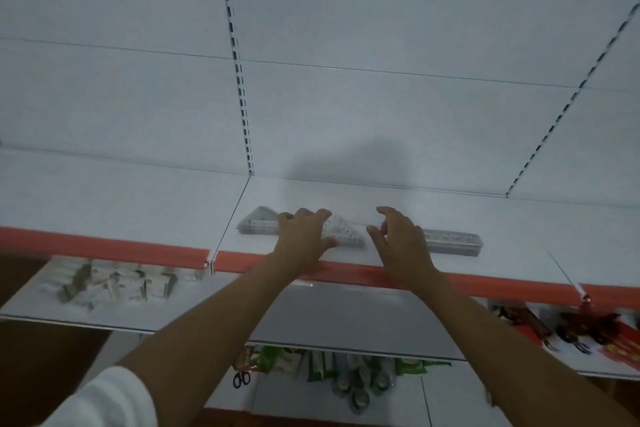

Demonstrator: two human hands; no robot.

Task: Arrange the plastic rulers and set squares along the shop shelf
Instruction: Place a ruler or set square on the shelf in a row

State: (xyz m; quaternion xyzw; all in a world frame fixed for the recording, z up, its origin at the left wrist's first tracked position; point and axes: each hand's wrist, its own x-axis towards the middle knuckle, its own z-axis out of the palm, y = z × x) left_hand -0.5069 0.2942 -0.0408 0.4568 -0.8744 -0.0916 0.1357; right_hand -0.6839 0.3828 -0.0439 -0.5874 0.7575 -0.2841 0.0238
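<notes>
i had both hands up on the white metal shop shelf with the orange front strip (138,246), which ran across the middle of the frame. by my reading the arranging was partly done: three groups of clear plastic lay in a rough row near the front edge. a stack of clear plastic set squares (258,225) sat left of centre, a single clear triangular set square with printed markings (341,234) lay just right of it, and a stack of clear straight plastic rulers (452,242) stretched off to the right of centre. what was left, i judged, was squaring the middle triangle up with its neighbours and perhaps evening the gaps; the blur kept me from counting pieces in either stack.

my left hand (304,236) lay over the join between the left stack and the single triangle, its fingers curled down onto the plastic, the thumb at the triangle's near edge. whether it pinched the triangle or only pressed on it, i could not tell.

my right hand (401,239) hung just beside the left end of the ruler stack, fingers loosely curled and spread, apparently gripping nothing. the triangle's right corner pointed at its thumb, with a small gap of bare shelf between. the rulers ran out from behind that hand's knuckles, so contact there was hidden from me.
</notes>
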